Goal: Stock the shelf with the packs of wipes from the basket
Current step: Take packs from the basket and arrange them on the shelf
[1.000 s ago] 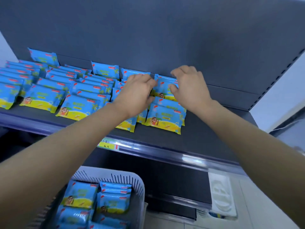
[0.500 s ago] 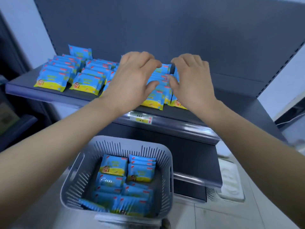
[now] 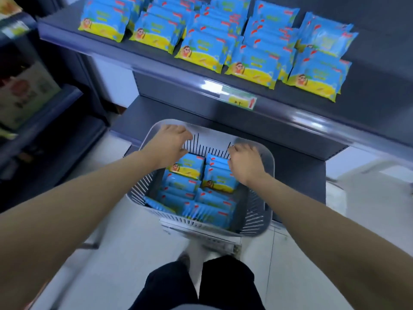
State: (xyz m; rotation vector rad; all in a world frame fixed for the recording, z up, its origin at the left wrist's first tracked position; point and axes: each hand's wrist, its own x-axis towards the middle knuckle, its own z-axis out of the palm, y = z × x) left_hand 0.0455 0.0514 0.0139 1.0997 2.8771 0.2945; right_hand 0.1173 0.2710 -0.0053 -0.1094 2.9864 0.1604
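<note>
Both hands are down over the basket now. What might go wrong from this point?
1. The packs in the basket lie overlapped and tilted. With the left hand and right hand reaching in together, a grab may drag neighbouring packs up, or a glossy wrapper may slip.
2. The front row of stocked packs lies close to the lip of the shelf, so sliding more in from the front could nudge one off.

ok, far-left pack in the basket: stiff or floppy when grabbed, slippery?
Probably soft, not rigid: the pack looks like a puffy film pouch, so it should give when squeezed. Likely somewhat slippery; the film looks glossy. It lies flat on other packs in the basket, so it shouldn't roll but may slide.
</note>
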